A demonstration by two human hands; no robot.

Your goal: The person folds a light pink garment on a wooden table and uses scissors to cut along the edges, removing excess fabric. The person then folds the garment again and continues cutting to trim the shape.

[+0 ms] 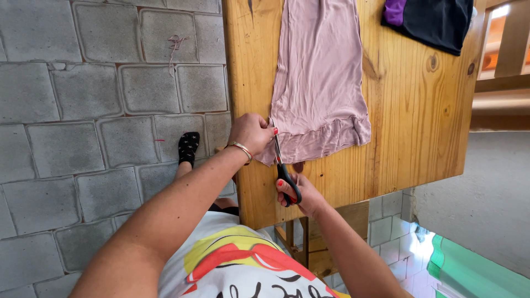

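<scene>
Across the upper centre of the head view, a pine-board table carries the work; grey paving fills the field from 7 to 11 o'clock. On the table lies a dusty-pink garment, flat, its long axis running from 12 o'clock down to its ruffled hem at about 6 o'clock, just above the hands. A dark cloth with a purple patch rests at 1 o'clock, well apart from the pink one. The left hand is closed, pinching the hem's near-left corner at the table edge; a bracelet circles its wrist. The right hand sits just below, at 6 o'clock from the hem, its fingers closed through the black handles of the scissors. The blades point toward 12 o'clock, in line with the garment's long axis, and meet the hem beside the left hand's fingertips; how far they gape cannot be told. Both hands are near the hem; the left touches it. A black-socked foot shows at 9 o'clock of the hands.
</scene>
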